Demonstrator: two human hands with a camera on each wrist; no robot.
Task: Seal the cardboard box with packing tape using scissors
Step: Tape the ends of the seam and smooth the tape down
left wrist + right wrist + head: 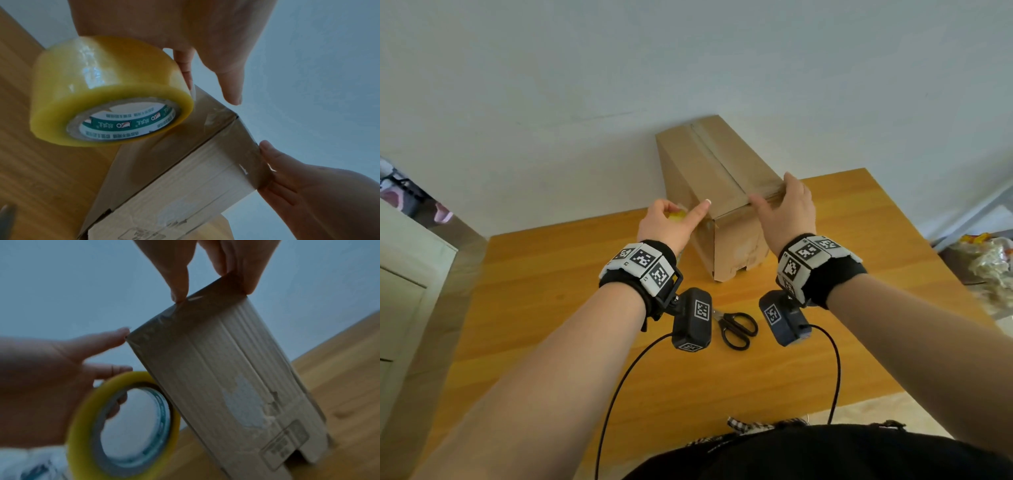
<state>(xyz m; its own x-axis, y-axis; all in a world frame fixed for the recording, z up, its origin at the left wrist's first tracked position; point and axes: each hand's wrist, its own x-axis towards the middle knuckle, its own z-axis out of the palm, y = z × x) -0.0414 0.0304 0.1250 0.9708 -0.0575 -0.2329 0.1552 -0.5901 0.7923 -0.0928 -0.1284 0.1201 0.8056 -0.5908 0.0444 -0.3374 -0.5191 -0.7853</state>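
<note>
A tall cardboard box (722,178) stands upright on the wooden table (551,308). My left hand (681,210) grips a yellowish roll of packing tape (98,81) against the box's left side, with the index finger stretched out to the box's upper edge. Clear tape (216,110) runs from the roll over the box's corner onto its top. On the near top edge lies my right hand (780,202), thumb and straight fingers pressing the tape down on the box (226,369). Black scissors (736,329) lie shut on the table, nearer to me than the box, untouched.
A white cabinet (407,274) stands off the table's left side. Crumpled plastic bags (989,263) lie at the right. A pale wall rises right behind the box. Black cables (619,394) hang from the wrist cameras over the table's near part.
</note>
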